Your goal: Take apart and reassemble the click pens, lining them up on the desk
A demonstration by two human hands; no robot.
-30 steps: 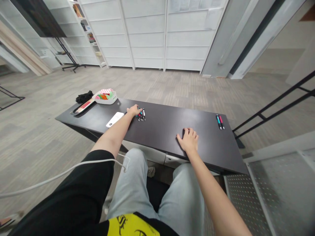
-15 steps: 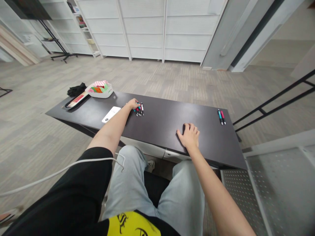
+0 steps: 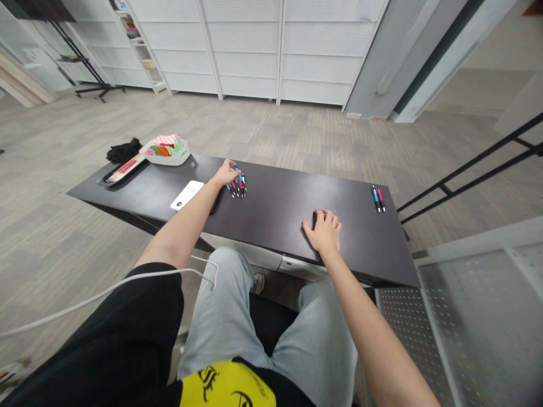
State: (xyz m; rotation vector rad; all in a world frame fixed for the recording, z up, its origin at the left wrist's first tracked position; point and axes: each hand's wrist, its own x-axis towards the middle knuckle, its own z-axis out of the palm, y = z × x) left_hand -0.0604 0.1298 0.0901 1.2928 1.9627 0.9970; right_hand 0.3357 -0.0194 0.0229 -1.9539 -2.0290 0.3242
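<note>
The left grip [image 3: 228, 171] partly covers a cluster of pens [image 3: 241, 187]; pen count and exact fingertip contact cannot be determined. Nearer than this grip, the forearm [image 3: 186, 220] partly hides a dark object [image 3: 216, 201]. Left of the grip, print on a white object [image 3: 185, 196] is illegible. Far beyond, the view's upper edge cuts off a screen [image 3: 40, 9].

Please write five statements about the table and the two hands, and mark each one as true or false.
1. The left hand is at the bunch of pens. True.
2. The white basket holds colourful things. True.
3. The right hand is inside the basket. False: it is at the tabletop, well apart from the basket.
4. Two separate pens lie near the left end of the tabletop. False: they lie near its right end.
5. A white device lies to the left of the bunch of pens. True.
</note>
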